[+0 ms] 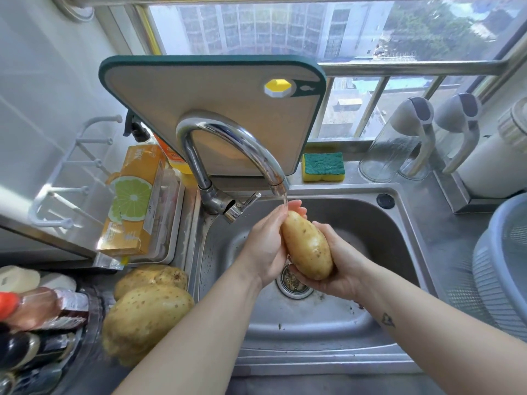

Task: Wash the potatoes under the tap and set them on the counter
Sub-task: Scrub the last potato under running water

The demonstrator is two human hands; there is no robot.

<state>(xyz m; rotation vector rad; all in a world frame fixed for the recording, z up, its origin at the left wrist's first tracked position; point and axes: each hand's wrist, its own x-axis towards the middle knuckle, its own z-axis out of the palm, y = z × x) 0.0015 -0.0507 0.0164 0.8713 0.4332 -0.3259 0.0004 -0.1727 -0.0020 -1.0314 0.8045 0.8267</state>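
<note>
1. Now both my hands hold one potato [306, 245] over the sink [399, 223], under the tap [228, 143] water.
2. My left hand [265, 246] presses its side; my right hand [339, 263] cups it from below.
3. Two more potatoes [148, 309] sit on the surface beside the sink.

Bright daylight pours in through the window [313, 27] at the top, washing out the buildings beyond into pale haze and leaving the white wall on the left nearly blown out. Glare streaks run along the curved tap [228, 138] and the steel sink [336, 363] rim, while the near left corner with the bottles [34, 323] sits darker and soft. Wide-angle distortion bows the window frame and stretches the edges.
</note>
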